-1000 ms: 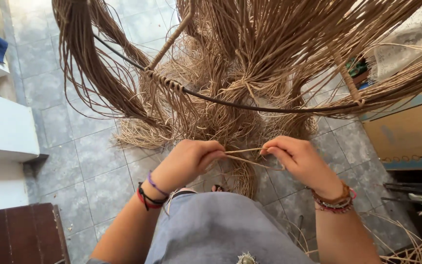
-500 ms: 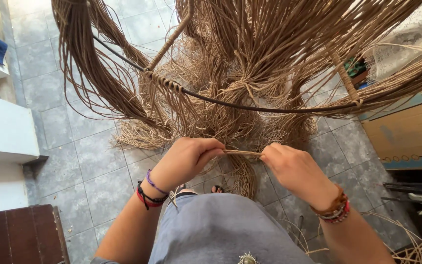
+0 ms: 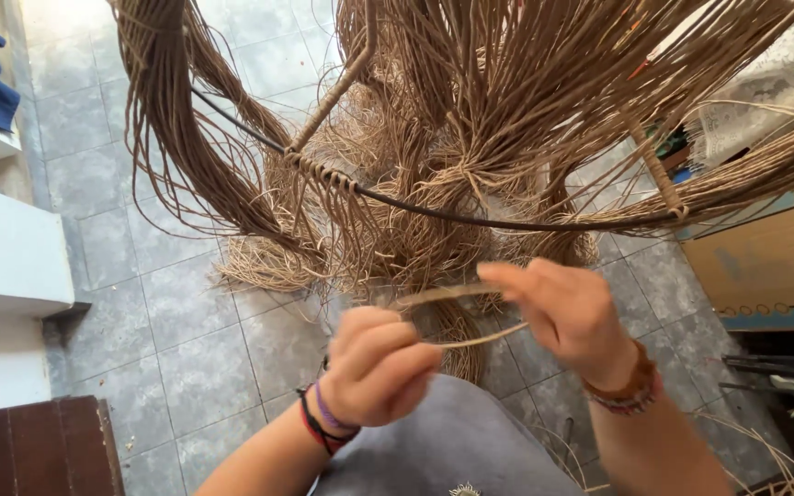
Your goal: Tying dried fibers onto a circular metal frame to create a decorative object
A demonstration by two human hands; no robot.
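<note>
The left hand [image 3: 377,367] is closed in a fist around 1 thin tan cord [image 3: 470,341], and this cord runs from the fist to the right, under the right hand [image 3: 570,310]. The right hand has its grip narrow, thumb and forefinger pinching a second cord [image 3: 443,294] that goes back toward the hanging bundle of cords [image 3: 470,119]. The 2 hands are near each other but apart, so the cords between them stay stretched and separate from the loose mass, probably to keep them easy to control. The bundle hangs over a dark curved rod [image 3: 470,219] with a wrapped stick [image 3: 333,87] joined to it, so the long ends fall down and pile on the tiled floor [image 3: 167,303] in front of the person.
</note>
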